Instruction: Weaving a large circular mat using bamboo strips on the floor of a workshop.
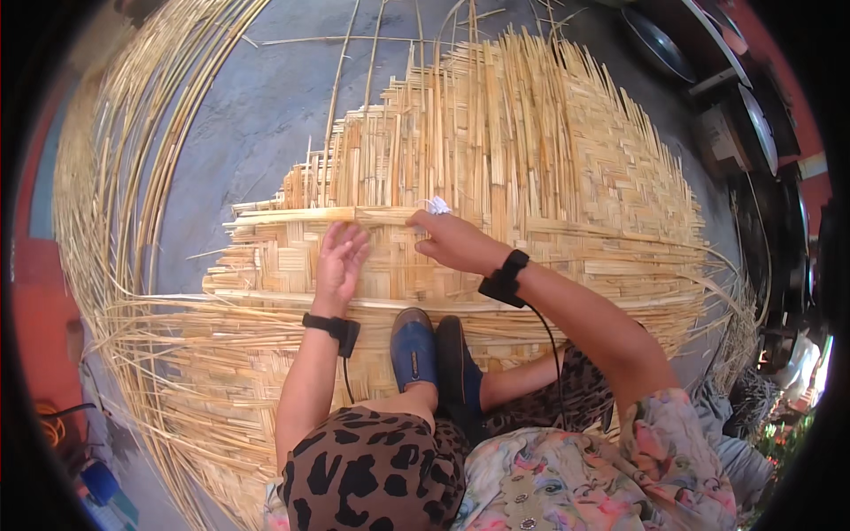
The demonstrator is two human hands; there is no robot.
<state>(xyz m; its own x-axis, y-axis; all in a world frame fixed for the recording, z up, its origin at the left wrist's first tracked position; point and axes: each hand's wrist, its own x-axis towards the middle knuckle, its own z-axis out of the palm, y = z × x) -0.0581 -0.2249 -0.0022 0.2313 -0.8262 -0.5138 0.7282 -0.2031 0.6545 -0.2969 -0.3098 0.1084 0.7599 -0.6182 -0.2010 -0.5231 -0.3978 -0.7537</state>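
Note:
I sit over a large woven mat of pale split cane (611, 168), its upper-left edge stepped and ragged. A flat horizontal strip (301, 215) lies across it at the middle. Just below that strip my left hand (339, 265) is open, palm up, fingers apart and slightly bent. My right hand (447, 239) has its fingers closed on the strip's right part, beside a small crumpled white thing (437, 205) that I cannot make out. My shoes (412, 350) rest on the woven cane below my hands, near long loose horizontal strips.
Long loose canes (106, 195) cover the left side of the grey floor (257, 97). Dark metal bowls (660, 44) and a cardboard box (722, 142) stand at the upper right. A red surface (44, 336) and a blue object (99, 485) are at the left rim.

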